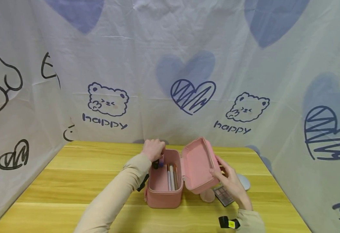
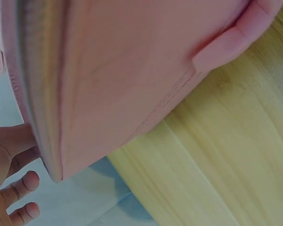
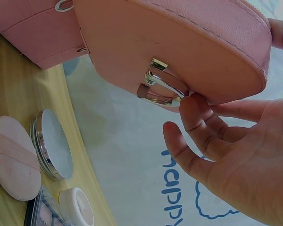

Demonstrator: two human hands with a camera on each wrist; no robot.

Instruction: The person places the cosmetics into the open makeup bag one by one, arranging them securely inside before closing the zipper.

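Note:
A pink makeup case (image 1: 164, 199) stands on the table with its lid (image 1: 197, 161) swung out to the right. Several slim brushes (image 1: 172, 177) lie inside, beside a small purple and dark item (image 1: 161, 160) near the far end. My left hand (image 1: 153, 149) grips the case's far rim, digits on both sides of it; the left wrist view shows two fingertips (image 2: 26, 186) outside the wall. With my right hand (image 1: 229, 179) I hold the lid's right edge, thumb on the rim and fingers underneath, close to the metal-fitted carry handle (image 3: 165, 84).
Right of the case, partly behind the lid and right hand, lie a round powder puff (image 1: 207, 195), an eyeshadow palette (image 1: 223, 196) and a round silvery compact (image 1: 243, 182). The right wrist view adds a small white jar (image 3: 76, 207). A printed cloth (image 1: 146, 64) hangs behind the wooden table (image 1: 79, 174).

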